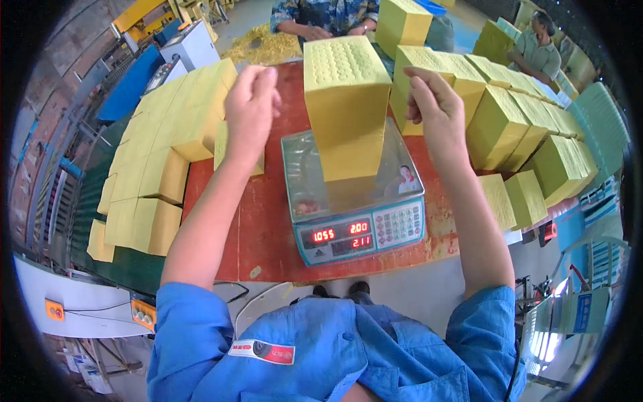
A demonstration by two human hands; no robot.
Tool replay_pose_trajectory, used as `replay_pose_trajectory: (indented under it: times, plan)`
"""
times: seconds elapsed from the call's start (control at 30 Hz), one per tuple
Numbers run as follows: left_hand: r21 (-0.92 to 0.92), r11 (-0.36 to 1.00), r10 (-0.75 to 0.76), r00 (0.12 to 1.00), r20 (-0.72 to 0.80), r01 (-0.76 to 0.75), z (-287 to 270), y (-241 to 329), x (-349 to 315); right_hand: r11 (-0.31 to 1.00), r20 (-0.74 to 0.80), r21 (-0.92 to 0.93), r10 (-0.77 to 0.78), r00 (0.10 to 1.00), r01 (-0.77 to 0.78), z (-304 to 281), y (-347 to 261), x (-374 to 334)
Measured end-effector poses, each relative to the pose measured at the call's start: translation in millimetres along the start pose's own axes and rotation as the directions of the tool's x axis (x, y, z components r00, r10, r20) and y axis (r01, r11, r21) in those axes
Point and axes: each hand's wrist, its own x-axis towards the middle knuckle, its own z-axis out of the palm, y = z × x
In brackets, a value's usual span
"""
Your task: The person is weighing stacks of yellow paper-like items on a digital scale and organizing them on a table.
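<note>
A tall stack of yellow paper (348, 127), its top sheet stamped with rows of round marks, stands upright on the digital scale (356, 231). The scale has a metal plate and a lit red display. To the left of the stack, my left hand (252, 100) is raised with its fingers curled in and nothing seen in them. On the other side, my right hand (434, 100) hangs in the air, fingers likewise bent, in front of more yellow stacks. Neither hand touches the stack on the scale.
Rows of yellow paper blocks (157, 134) cover the left side. Many more yellow stacks (499, 124) stand at the right of the red table (261, 234). Across the table is a person in a blue patterned sleeve (288, 17); another person (539, 50) sits at far right.
</note>
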Motion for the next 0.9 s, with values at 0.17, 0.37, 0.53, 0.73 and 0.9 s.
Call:
replay_pose_trajectory:
  times: [0.17,0.37,0.53,0.73,0.9]
  plan:
    - [-0.163,0.98,-0.127,0.991,-0.05,0.117,-42.0,-1.9,-55.6,0.999,-0.006,0.049,0.024,1.0,-0.024,-25.2,4.0,-48.6]
    - [-0.119,0.98,-0.162,0.987,-0.014,0.159,-67.2,-5.7,-72.5,0.996,-0.006,0.06,0.071,0.997,-0.07,-39.3,8.1,-73.8]
    - [-0.155,0.977,-0.141,0.989,0.039,0.146,-50.0,2.4,-75.9,0.983,-0.004,0.127,0.135,0.991,-0.133,-31.7,10.3,-81.6]
    - [-0.16,0.98,-0.1,0.988,0.118,0.119,-36.1,6.9,-77.8,0.985,0.03,0.13,0.114,0.993,-0.117,-28.7,13.1,-88.0]
    - [-0.177,0.978,-0.086,0.988,0.126,0.107,-30.4,10.7,-71.7,0.984,0.046,0.129,0.118,0.992,-0.123,-30.7,12.2,-85.2]
